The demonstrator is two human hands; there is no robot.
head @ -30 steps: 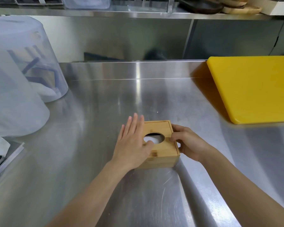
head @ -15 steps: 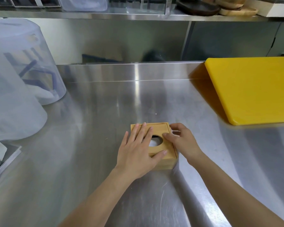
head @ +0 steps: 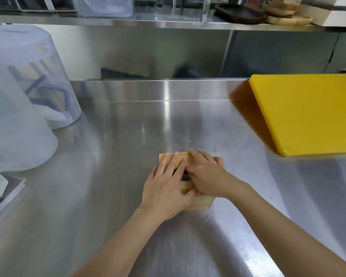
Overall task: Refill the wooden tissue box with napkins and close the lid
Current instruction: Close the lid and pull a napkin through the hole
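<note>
A small square wooden tissue box (head: 201, 203) sits on the steel counter (head: 112, 176) in front of me, its lid on top. My left hand (head: 168, 184) lies flat on the lid's left half, fingers spread and pointing away. My right hand (head: 206, 172) rests palm down on the right half, its fingers reaching over the round hole in the lid. Both hands cover most of the lid; only a dark sliver of the hole shows between them. No napkins are visible.
A thick yellow cutting board (head: 308, 112) lies at the right rear. Two translucent upturned plastic tubs (head: 22, 100) stand at the left. A steel shelf (head: 168, 21) above carries clear containers and wooden plates (head: 284, 11).
My right hand has moved from the box's right side onto the lid, over the hole. My left hand has slid further onto the lid. The view has shifted slightly.
</note>
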